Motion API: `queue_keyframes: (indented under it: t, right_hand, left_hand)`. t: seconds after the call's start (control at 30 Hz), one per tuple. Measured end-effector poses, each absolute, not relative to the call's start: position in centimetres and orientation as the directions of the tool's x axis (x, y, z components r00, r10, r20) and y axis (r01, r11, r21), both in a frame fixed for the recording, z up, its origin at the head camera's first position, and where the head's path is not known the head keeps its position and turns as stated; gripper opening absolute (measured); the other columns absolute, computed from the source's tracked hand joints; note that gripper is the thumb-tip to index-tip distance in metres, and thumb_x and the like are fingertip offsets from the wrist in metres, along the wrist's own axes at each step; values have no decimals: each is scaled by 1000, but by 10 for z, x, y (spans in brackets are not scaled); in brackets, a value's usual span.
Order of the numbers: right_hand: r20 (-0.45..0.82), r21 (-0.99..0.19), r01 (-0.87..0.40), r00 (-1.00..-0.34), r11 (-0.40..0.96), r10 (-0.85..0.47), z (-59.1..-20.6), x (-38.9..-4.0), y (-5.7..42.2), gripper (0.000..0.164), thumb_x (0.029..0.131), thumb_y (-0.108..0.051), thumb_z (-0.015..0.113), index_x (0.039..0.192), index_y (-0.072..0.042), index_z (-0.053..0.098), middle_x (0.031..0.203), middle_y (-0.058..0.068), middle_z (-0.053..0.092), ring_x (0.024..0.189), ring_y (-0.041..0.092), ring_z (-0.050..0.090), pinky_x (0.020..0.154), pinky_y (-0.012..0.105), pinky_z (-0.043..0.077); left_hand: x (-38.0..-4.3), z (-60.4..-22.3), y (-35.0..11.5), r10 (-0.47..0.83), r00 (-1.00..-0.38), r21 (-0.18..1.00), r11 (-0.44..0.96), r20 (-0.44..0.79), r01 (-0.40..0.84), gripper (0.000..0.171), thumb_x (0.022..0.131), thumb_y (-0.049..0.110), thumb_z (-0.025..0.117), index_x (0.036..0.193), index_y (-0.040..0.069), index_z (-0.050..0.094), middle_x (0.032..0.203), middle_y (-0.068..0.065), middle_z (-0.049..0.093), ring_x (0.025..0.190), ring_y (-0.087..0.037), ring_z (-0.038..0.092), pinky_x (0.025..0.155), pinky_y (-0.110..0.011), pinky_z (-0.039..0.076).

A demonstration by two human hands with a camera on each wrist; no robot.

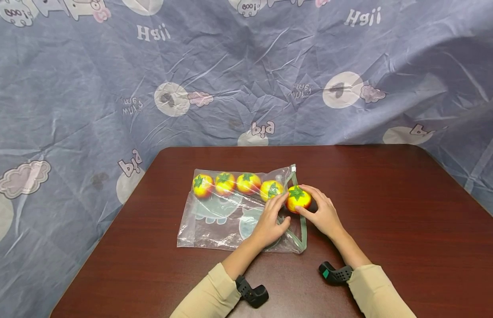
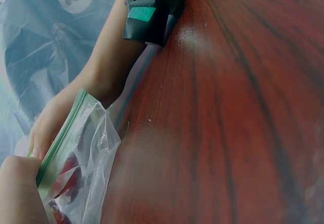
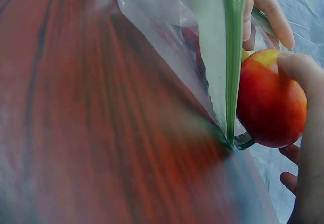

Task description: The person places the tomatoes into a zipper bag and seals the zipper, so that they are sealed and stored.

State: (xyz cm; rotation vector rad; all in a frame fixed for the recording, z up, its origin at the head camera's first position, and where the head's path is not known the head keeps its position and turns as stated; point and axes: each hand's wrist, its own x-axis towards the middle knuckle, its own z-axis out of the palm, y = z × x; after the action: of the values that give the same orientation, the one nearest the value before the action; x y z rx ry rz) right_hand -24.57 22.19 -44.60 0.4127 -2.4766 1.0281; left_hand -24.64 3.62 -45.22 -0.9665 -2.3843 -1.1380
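A clear zip bag [image 1: 222, 236] with a green strip along its mouth lies flat, holding several yellow-and-red tomatoes [image 1: 248, 183] in a row. My left hand [image 1: 268, 223] rests over the mouth end, thumb spread from the fingers, touching the parted bag edge. My right hand [image 1: 323, 214] grips one more tomato [image 1: 299, 198] with a green leafy top, right at the mouth. In the right wrist view this tomato [image 3: 273, 102] is beside the green strip [image 3: 230, 62], close to the left fingers. Bag and thumb fill the lower left of the left wrist view.
The bag is on a dark red-brown wooden table [image 1: 389, 212]. Behind it hangs a blue-grey printed cloth [image 1: 230, 66]. Black bands with camera mounts [image 1: 252, 291] sit on both wrists below beige sleeves [image 1: 375, 287].
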Motion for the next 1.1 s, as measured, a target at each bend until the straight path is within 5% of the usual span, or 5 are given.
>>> queue_keyframes:
  t: [0.7,0.8,0.97,1.1]
  right_hand:
    - [411,-677,-420,-897,604,-162,-447,-246,215,62,79,-24,68,135,-14,42,140,13,37,128,35,34,100,60,29]
    - [408,-681,-438,-893,587,-192,-448,-245,216,57,82,-16,60,135,-12,42,140,13,37,127,33,36,101,55,31]
    - [431,-713,-473,-878,518,-209,-449,-246,216,56,79,-3,51,134,-9,44,136,13,39,121,27,41,99,13,32]
    - [430,-728,-472,-879,497,-204,-449,-246,215,55,79,1,50,132,-8,45,131,15,39,115,27,44,99,25,40]
  left_hand:
    - [-246,-450,37,395,-709,543,458,584,704,64,75,9,59,136,7,39,131,-10,48,117,-23,44,100,-36,38]
    - [-246,-450,37,396,-711,546,458,581,702,64,75,10,59,136,6,39,132,-11,48,116,-24,45,100,-36,38]
    - [-245,-448,37,396,-718,557,455,572,694,64,76,10,59,136,7,39,133,-11,47,118,-24,44,101,-37,37]
    - [-245,-448,36,394,-719,559,454,573,694,64,76,9,59,136,7,39,133,-11,47,120,-24,43,102,-37,36]
